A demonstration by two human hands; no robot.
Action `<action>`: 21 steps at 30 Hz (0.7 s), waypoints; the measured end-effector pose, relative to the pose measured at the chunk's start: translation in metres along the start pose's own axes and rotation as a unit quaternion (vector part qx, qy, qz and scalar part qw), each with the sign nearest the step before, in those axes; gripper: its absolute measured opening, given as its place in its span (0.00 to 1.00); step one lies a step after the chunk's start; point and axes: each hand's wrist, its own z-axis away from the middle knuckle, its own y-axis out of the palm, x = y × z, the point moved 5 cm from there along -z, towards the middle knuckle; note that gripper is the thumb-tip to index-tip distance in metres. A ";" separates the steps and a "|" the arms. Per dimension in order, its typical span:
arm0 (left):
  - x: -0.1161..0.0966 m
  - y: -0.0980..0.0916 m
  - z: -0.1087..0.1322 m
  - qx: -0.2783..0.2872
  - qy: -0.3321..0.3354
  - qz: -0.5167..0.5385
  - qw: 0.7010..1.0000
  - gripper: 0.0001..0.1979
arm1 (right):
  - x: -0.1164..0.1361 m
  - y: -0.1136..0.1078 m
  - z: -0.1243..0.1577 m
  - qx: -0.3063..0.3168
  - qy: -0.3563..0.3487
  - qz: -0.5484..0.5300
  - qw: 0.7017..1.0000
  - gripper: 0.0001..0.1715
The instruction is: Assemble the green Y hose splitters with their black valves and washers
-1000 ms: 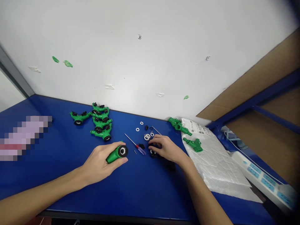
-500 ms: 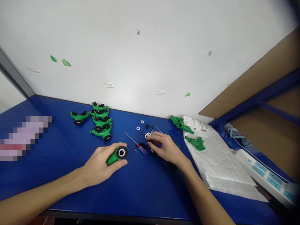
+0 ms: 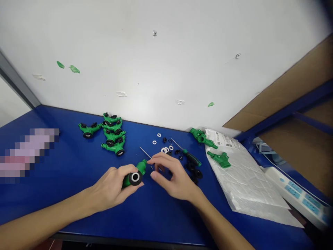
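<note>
My left hand (image 3: pixel 117 184) is wrapped around a green Y-shaped hose splitter (image 3: pixel 142 166). Its black collar with a white ring inside faces me, and one green arm points away. Beside that arm is my right hand (image 3: pixel 174 177), thumb and index finger apart, with the index fingertip at or very near the green plastic. I see nothing between those fingers. Partly covered by the right hand, a screwdriver (image 3: pixel 145 152) shows its thin shaft. Beyond lie white washers (image 3: pixel 165 150), small black parts (image 3: pixel 178 152) and a screwdriver with a green and black handle (image 3: pixel 191 158).
Several splitters with black valves (image 3: pixel 114 147) stand at the back left of the blue table (image 3: pixel 125 225). Bare green splitter bodies (image 3: pixel 221 159) lie at the right, some on a white padded envelope (image 3: pixel 241 180). A power strip (image 3: pixel 299 196) runs along the right; a white wall (image 3: pixel 140 69) closes the back.
My right hand has moved left from the small parts to the splitter. The left hand has tilted the splitter, so its far arm now shows.
</note>
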 end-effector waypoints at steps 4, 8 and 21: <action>-0.010 -0.002 -0.005 0.049 0.019 -0.013 0.999 0.08 | 0.004 0.013 0.002 0.015 0.012 -0.061 0.998 0.15; -0.015 -0.003 -0.009 0.094 0.012 -0.019 0.995 0.12 | -0.009 -0.007 0.000 -0.050 0.037 -0.033 0.997 0.10; -0.010 -0.005 -0.003 0.020 0.069 0.014 0.997 0.02 | -0.068 -0.079 0.008 -0.205 0.155 0.072 0.964 0.19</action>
